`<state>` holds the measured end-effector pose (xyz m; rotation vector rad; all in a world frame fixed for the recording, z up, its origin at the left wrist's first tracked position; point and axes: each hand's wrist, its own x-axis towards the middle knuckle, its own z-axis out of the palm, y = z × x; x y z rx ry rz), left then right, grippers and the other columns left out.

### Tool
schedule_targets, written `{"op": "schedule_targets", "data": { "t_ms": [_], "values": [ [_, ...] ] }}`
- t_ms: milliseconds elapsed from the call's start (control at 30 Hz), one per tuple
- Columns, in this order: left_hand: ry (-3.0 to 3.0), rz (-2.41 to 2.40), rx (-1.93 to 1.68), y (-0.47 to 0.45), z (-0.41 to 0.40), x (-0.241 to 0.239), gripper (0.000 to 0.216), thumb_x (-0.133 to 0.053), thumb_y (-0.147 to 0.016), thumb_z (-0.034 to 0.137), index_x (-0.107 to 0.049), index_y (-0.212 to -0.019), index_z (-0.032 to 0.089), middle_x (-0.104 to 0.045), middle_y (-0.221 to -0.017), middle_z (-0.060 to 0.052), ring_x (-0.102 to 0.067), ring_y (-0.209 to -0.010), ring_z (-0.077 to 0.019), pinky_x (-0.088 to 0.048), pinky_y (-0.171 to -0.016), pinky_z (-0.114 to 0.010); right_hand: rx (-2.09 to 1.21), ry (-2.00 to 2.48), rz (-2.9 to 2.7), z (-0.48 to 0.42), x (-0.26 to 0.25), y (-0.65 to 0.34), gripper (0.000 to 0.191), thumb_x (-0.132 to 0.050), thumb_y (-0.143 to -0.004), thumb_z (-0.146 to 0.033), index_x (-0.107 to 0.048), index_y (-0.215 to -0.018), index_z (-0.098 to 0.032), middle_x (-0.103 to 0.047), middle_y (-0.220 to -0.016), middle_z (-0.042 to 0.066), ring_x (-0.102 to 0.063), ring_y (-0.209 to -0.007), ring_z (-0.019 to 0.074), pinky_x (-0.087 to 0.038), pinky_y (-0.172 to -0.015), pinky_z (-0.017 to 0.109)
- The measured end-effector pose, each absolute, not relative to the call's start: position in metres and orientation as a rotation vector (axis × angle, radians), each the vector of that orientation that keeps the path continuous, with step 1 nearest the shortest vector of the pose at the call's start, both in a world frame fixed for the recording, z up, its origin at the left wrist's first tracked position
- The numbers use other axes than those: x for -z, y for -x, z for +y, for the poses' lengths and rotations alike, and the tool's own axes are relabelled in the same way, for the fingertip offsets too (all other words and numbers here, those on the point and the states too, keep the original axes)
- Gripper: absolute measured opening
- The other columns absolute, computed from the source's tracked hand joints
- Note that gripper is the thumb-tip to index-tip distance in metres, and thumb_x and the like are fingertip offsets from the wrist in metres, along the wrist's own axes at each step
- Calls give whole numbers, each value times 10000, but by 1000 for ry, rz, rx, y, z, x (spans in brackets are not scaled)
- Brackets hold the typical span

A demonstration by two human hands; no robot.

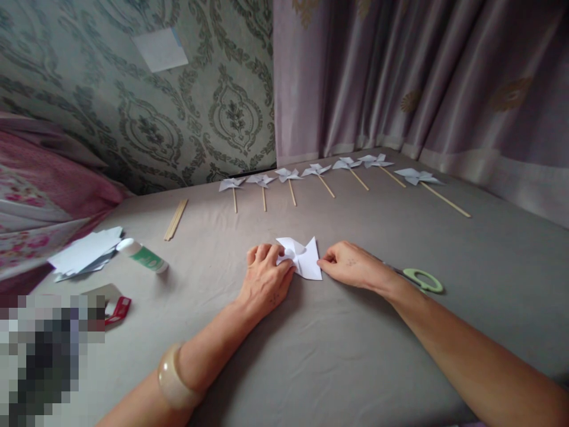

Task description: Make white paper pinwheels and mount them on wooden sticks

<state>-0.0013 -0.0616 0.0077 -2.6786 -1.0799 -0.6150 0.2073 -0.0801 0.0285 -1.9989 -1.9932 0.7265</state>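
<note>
A white paper pinwheel (307,261), partly folded, lies on the grey cloth in front of me. My left hand (267,274) has its fingers curled over the pinwheel's left side and centre, hiding part of it. At the right edge of the same paper, my right hand (351,264) is closed in a pinch, fingertips at the corner. Scissors with light green handles (424,280) lie under and beside my right wrist, their blades mostly hidden.
Finished pinwheels on sticks (316,170) form a row along the back. To the left are a bundle of wooden sticks (176,219), a standing glue stick (144,256), a stack of white paper (86,252) and a red-and-white object (118,310). A patterned wall and curtain (338,77) border the surface.
</note>
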Motion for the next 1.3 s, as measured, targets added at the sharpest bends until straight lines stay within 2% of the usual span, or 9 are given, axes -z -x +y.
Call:
{"op": "schedule_targets", "data": {
  "t_ms": [167,300,533,667,800,900,1000,1100,1300],
  "values": [
    [2663,-1042,681,2,-64,-9,186,-541,-905,278,-721,-903,232,-643,-1043,-72,-493,-982,-245,-370,-886,-436,-830,1938,-1984,-83,-31,-206,269,-507,-763,-336,-618,-588,-166,-458,-528,-17,-487,-556,119,-262,-502,239],
    [2663,-1021,726,1,-70,-12,221,-534,-912,325,-714,-836,222,-671,-989,-59,-515,-945,-236,-366,-863,-421,-927,1873,-1978,-86,-31,-203,268,-511,-755,-332,-616,-583,-156,-432,-532,-24,-456,-561,112,-262,-493,231],
    [2693,-1086,673,-2,-76,-14,205,-541,-904,311,-691,-817,202,-696,-798,-29,-544,-817,-214,-367,-759,-380,-1065,1693,-2010,-90,-24,-197,258,-492,-773,-295,-652,-644,-139,-448,-555,-28,-424,-573,106,-274,-493,221],
    [2694,-1151,647,-1,-75,-13,148,-577,-874,285,-697,-829,212,-702,-792,-24,-550,-813,-218,-366,-752,-379,-1077,1599,-2039,-92,-21,-195,245,-475,-795,-280,-621,-654,-144,-480,-584,-27,-442,-586,103,-282,-506,216],
    [2688,-1187,630,0,-73,-12,111,-600,-852,258,-703,-860,217,-709,-844,-25,-550,-843,-224,-370,-762,-383,-1050,1586,-2073,-95,-23,-194,216,-469,-810,-252,-587,-655,-159,-538,-609,-21,-489,-606,111,-304,-528,220],
    [2681,-1201,625,1,-72,-11,116,-601,-848,259,-706,-877,217,-708,-883,-32,-552,-867,-230,-376,-767,-388,-938,1636,-2097,-99,-32,-194,168,-501,-816,-237,-627,-724,-174,-610,-671,-10,-539,-647,126,-335,-571,234],
    [2679,-1227,625,1,-72,-11,128,-592,-853,264,-713,-875,227,-708,-894,-37,-556,-870,-231,-379,-762,-389,-732,1674,-2151,-102,-42,-194,112,-575,-810,-222,-673,-854,-189,-661,-833,17,-574,-729,142,-374,-659,254],
    [2694,-1249,634,1,-71,-10,139,-581,-858,259,-717,-868,231,-706,-889,-40,-562,-862,-225,-381,-760,-384,-646,1606,-2228,-103,-45,-193,149,-614,-817,-208,-675,-952,-198,-652,-989,37,-586,-780,141,-397,-714,258],
    [2715,-1267,664,1,-70,-8,143,-574,-860,256,-714,-863,229,-703,-896,-44,-563,-856,-214,-376,-776,-380,-607,1495,-2314,-103,-38,-192,130,-630,-826,-202,-669,-948,-215,-656,-983,30,-594,-808,146,-411,-719,262]
  ]
}}
